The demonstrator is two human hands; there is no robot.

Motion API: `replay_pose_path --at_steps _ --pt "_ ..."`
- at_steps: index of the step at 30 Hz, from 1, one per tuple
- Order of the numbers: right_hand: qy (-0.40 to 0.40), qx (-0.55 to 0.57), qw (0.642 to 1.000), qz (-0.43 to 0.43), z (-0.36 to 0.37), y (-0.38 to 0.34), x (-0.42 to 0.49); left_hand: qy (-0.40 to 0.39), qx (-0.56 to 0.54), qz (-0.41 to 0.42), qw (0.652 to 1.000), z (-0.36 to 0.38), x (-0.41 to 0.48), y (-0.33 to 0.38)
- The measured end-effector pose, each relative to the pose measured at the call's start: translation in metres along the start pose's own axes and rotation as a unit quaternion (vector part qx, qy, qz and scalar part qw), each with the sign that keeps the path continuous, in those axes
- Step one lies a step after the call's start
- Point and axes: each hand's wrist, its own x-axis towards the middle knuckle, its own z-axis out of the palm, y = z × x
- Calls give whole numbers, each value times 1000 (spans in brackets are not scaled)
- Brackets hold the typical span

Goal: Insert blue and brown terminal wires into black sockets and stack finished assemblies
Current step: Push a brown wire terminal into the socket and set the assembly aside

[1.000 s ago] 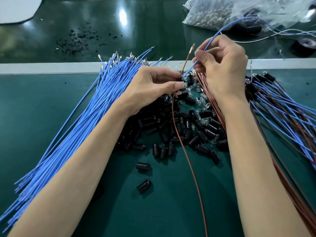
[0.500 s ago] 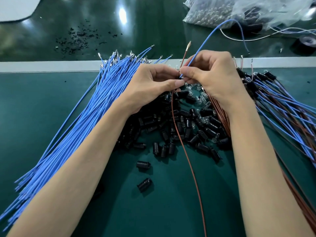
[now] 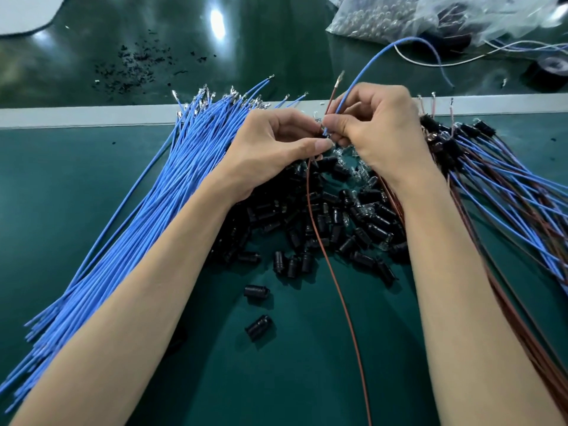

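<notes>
My left hand (image 3: 276, 146) and my right hand (image 3: 381, 130) meet above a heap of black sockets (image 3: 332, 222) on the green mat. My left hand's fingers are curled round a small socket, mostly hidden between the fingertips. My right hand pinches a blue wire (image 3: 365, 69) close to its end, right at the socket. A brown wire (image 3: 335, 287) runs from my left hand down toward me, and its terminal end (image 3: 339, 78) sticks up between the hands. Finished assemblies (image 3: 479, 167) with blue and brown leads lie in a pile at the right.
A thick fan of loose blue wires (image 3: 138, 222) covers the left of the mat. Loose brown wires (image 3: 538, 348) lie at the right. Two stray sockets (image 3: 258, 309) sit near me. Beyond the grey strip (image 3: 92, 115) are a plastic bag of bulbs (image 3: 415, 20) and black crumbs (image 3: 135, 69).
My right hand has come down and left to meet the left hand, bringing the blue wire's end to the socket. The blue wire's far end has swung inward.
</notes>
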Motion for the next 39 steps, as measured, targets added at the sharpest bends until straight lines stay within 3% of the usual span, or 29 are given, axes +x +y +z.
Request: replay_pose_path --at_steps 5,10,16,30,35,39 --pt "-37 -23 999 13 -3 -1 1 1 8 -3 1000 0 -1 1" --pt "14 -37 999 -8 3 -1 1 18 13 -11 1000 0 0 1" --pt "-44 -18 999 7 -1 -1 0 9 27 -10 1000 0 -2 1" --pt "17 -65 997 -46 7 -4 -3 23 29 -15 999 0 -2 2" --pt "-28 -25 999 -22 1 -2 -1 4 11 -9 1000 0 -2 1" --pt "-8 -28 999 -23 5 0 1 -17 -36 -12 999 -1 -1 -1"
